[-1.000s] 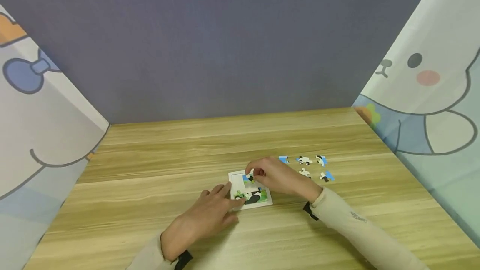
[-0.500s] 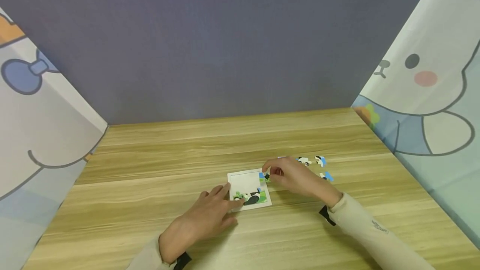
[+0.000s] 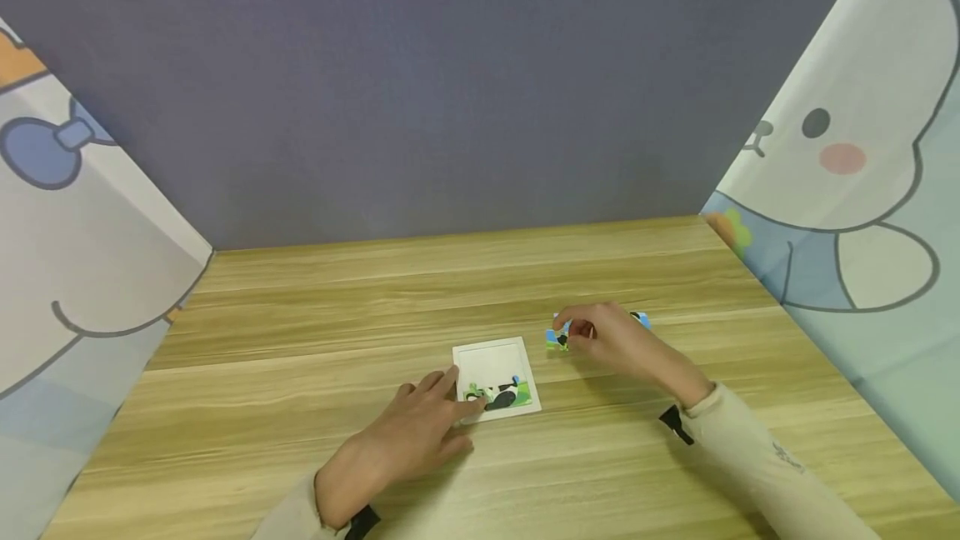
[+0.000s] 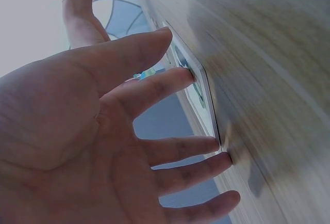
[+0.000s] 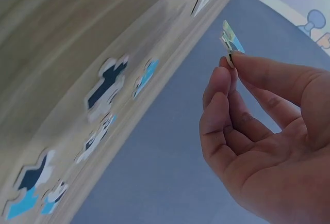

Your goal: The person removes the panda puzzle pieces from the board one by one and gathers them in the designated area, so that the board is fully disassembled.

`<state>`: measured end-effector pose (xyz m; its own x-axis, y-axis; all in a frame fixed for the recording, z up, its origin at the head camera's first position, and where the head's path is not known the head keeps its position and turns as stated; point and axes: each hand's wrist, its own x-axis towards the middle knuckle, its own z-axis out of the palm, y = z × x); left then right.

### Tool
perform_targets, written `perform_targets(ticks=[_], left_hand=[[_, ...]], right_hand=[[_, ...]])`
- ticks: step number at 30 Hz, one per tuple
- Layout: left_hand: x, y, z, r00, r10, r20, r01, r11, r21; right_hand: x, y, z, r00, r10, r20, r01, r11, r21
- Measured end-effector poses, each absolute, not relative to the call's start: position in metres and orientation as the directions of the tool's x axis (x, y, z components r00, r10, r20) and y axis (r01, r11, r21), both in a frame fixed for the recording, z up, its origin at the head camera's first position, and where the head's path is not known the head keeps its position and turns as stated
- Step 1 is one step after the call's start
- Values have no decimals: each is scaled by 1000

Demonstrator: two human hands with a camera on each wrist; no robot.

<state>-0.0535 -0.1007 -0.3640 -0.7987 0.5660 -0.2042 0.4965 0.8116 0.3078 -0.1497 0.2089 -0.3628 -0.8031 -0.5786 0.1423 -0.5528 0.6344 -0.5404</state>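
Observation:
A white square puzzle tray (image 3: 491,355) lies on the table, its lower strip filled with green, black and white panda pieces (image 3: 504,395). My left hand (image 3: 408,432) rests at the tray's left side with fingers extended, the index fingertip on the fitted pieces. In the left wrist view those fingers (image 4: 170,152) touch the tray's edge. To the right of the tray, my right hand (image 3: 615,340) pinches a blue and green puzzle piece (image 3: 555,340) between thumb and fingers. The right wrist view shows this piece (image 5: 232,38) held up off the table.
Several loose puzzle pieces (image 5: 105,90) lie on the wooden table (image 3: 337,298) beneath and beyond my right hand, partly hidden in the head view. A grey panel (image 3: 450,90) stands along the back, with cartoon-printed sheets (image 3: 862,190) at both sides.
My right hand has carried the pinched puzzle piece from over the tray to the right, toward the loose pieces. My left hand stays at the tray.

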Motion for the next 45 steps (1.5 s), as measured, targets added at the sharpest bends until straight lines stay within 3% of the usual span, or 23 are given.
perform_targets(ticks=[11,23,35,45], left_hand=[[-52,-101,-364,-801,570,-182,501,805,317],[-51,-98,-364,-800,576,-170,508,800,319],[-51,-99,-362,-808,564,-167,498,807,316],[-51,-100,-361,-808,565,-170,498,807,316]], right_hand=[[-157,219,-370,-797,-604,16,-490,631,-602],[-158,222,-379,-804,-595,-1,-497,672,-548],[-149,203,-380,-857,-516,-12,-475,797,-373],[-148,204,-379,-826,-563,-5,-526,775,-350]])
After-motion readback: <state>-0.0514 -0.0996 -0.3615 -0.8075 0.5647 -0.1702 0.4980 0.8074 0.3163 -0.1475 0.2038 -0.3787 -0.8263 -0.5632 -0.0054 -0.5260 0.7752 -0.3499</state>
